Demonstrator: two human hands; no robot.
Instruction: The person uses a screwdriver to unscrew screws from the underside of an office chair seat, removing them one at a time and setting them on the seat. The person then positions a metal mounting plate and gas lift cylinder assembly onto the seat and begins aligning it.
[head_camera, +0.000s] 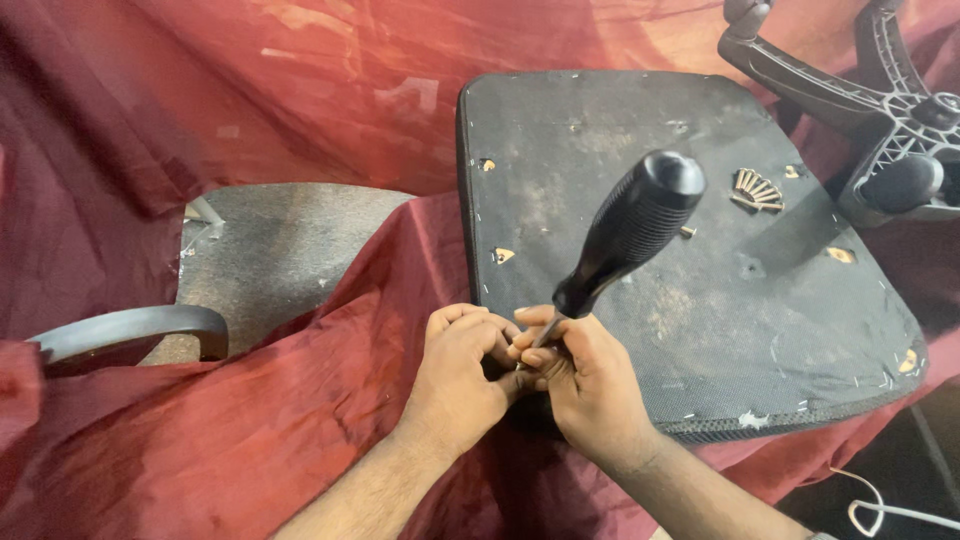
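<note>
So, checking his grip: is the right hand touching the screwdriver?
Touching. The head view shows the right hand with its fingers pinched around the screwdriver shaft just below the black handle, beside the left hand.

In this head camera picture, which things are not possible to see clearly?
- Screwdriver tip: hidden between the left hand and right hand.
- What the fingers pinch: covered by both hands.
- Chair base: cut off by the top and right edges.
- Screws on the seat underside: too small to count.
- Armrest: partly under the red cloth.
</note>
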